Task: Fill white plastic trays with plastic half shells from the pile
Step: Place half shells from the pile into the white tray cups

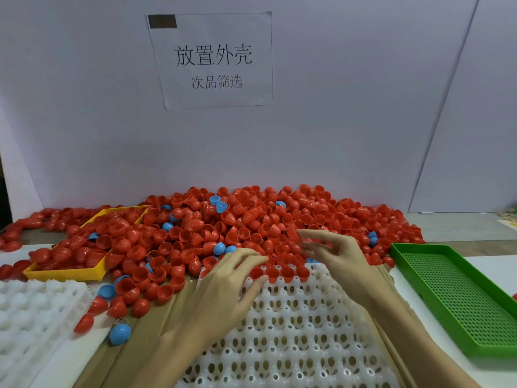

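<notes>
A wide pile of red half shells (251, 219), with a few blue ones mixed in, lies against the back wall. In front of me sits a white plastic tray (293, 331) with rows of holed cups. Its far row holds several red shells (288, 273). My left hand (226, 284) rests on the tray's far left corner, fingers spread and reaching to the pile's edge. My right hand (333, 253) hovers over the far edge of the tray, its fingers loosely spread and blurred. I see nothing held in it.
A yellow tray (64, 273) half buried in red shells sits at the left. A second white tray (30, 309) lies at the near left. A green perforated tray (458, 298) stands at the right. Loose red and blue shells lie on cardboard (145, 345). A paper sign hangs on the wall.
</notes>
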The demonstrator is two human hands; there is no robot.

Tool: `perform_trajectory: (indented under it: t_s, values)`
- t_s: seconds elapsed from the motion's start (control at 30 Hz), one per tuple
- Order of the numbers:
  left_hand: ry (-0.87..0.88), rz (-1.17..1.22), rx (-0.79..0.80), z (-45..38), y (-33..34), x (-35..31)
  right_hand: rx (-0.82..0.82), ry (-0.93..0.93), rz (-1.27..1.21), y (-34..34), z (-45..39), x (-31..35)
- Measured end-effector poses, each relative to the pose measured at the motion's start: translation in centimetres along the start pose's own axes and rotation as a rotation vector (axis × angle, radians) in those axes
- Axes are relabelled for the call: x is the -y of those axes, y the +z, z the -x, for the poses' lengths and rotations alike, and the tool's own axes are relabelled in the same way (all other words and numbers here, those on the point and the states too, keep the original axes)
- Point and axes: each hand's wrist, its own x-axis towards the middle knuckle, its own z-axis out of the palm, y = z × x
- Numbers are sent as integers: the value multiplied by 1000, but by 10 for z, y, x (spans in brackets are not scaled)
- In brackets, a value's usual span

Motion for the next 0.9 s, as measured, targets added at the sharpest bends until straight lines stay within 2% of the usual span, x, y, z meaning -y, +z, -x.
perform_trajectory:
  t_s: [0.1, 0.23, 0.4, 0.5, 0.63, 0.73, 0.9]
  values:
    - [4, 141, 24, -1, 2, -3, 83, 80, -164, 7, 18, 4]
    - [25, 284, 170, -2, 11, -9, 172, 26, -15, 17, 25, 10]
    - [-135, 626, 45, -5, 13, -15, 239, -82, 105, 24, 28, 16]
    - [-236, 744, -41, -8, 11, -15, 290, -83, 82, 22, 29, 19]
    - [-397, 945, -34, -9, 9, -16, 329, -40, -20, 23, 32, 24]
    - [-378, 947, 65, -8, 6, -15, 311, -44, -24, 23, 33, 25]
    - [-328, 917, 118, -7, 5, -17, 264, -182, 263, 25, 34, 24]
